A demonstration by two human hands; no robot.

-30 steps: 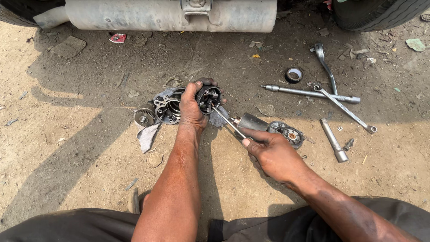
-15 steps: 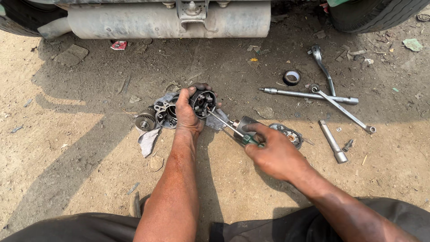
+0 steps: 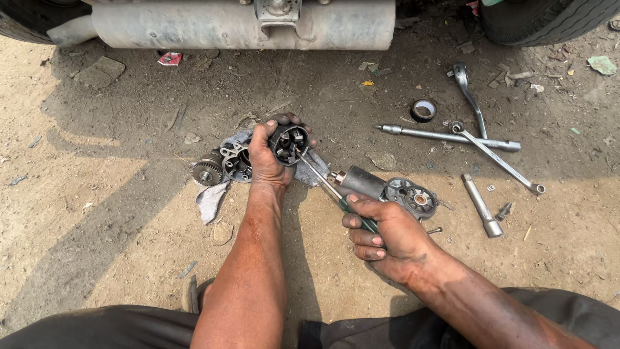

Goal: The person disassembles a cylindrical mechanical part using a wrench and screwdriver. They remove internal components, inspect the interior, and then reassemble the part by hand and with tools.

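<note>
The left hand is closed around a round black housing, held just above the dirt ground with its open face turned up toward the camera. Fingers wrap over the far rim; the thumb presses the near side. Inside the housing, small metal parts show, too small to tell apart.

The right hand is closed in a fist on the green handle of a screwdriver. The shaft slants up and left, and its tip sits inside the housing's open face.

Under and behind the left hand lies a grey rag, with a toothed gear at its left end and a cast metal cover just beside the gear. To the right of the screwdriver shaft a grey motor cylinder lies on its side, touching a round end plate.

Further right, well apart from the hands, tools lie on the ground: a long bar crossed by a wrench, a curved ratchet handle beyond them, and a short socket extension nearer. A roll of black tape sits left of the ratchet handle.

Along the top edge runs a dusty metal tank under a vehicle, with a tyre at the right corner.
</note>
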